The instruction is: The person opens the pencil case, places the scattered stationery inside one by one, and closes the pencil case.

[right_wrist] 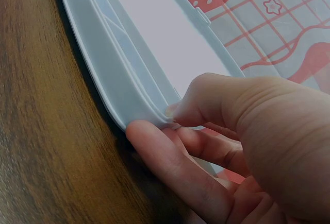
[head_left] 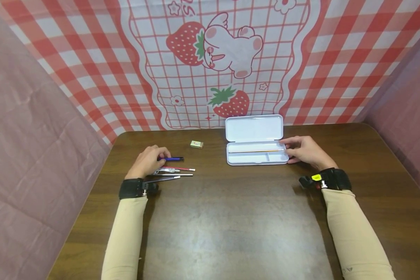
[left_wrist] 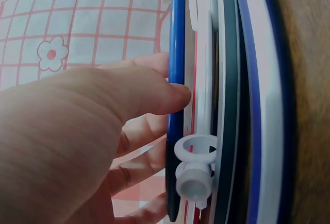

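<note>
Fingers of the left hand (head_left: 148, 160) pinch a slim black-ended blue pen (head_left: 174, 159) near a thin red pencil (head_left: 184, 168) at the left of the brown wooden tabletop (head_left: 231, 217). Fingers of the right hand (head_left: 307, 151) grip the right end of an open, white, rectangular hinged case (head_left: 246, 158). Between the hands lies a small green-and-white block (head_left: 196, 144).

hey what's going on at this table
A person's left hand pinches a blue pen, near a red pencil on the table. The right hand grips the right end of an open case, with a thin orange stick inside. What looks like an eraser lies between pen and case, farther back.
</note>
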`<state>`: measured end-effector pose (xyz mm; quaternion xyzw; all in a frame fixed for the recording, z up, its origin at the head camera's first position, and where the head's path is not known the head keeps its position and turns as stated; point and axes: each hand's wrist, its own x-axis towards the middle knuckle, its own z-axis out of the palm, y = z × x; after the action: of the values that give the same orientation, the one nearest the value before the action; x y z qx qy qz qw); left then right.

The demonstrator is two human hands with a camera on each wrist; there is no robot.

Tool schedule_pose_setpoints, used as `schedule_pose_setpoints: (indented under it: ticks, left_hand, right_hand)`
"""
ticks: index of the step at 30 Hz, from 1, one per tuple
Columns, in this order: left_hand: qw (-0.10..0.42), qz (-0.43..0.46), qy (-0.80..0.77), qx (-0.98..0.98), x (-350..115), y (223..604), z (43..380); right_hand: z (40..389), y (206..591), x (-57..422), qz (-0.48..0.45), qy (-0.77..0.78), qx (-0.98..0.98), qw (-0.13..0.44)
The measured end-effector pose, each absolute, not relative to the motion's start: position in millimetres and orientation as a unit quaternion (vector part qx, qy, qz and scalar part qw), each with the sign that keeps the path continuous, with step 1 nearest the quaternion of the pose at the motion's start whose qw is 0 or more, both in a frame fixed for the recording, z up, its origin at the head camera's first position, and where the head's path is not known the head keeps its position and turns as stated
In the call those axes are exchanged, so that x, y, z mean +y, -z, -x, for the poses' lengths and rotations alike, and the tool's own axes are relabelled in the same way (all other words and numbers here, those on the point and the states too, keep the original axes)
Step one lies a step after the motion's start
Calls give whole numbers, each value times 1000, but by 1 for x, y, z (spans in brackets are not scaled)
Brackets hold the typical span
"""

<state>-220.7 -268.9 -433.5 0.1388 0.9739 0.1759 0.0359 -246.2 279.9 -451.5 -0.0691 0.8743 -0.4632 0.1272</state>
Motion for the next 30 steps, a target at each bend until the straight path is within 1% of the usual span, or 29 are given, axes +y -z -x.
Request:
schedule_pose_setpoints:
  ticks: [4, 9, 15, 30]
  left_hand:
    - [17, -144, -164, 976, -268, 434, 221]
    - [7, -149, -165, 975, -266, 434, 221]
    - [-31, -161, -161, 973, -263, 432, 220]
    - [-106, -181, -156, 965, -259, 429, 222]
  right_hand:
    - [247, 452, 279, 69, 462, 875, 127]
    - [246, 452, 279, 72, 467, 872, 127]
    - [246, 451, 280, 69, 467, 872, 131]
    - [246, 451, 280, 66, 467, 872, 131]
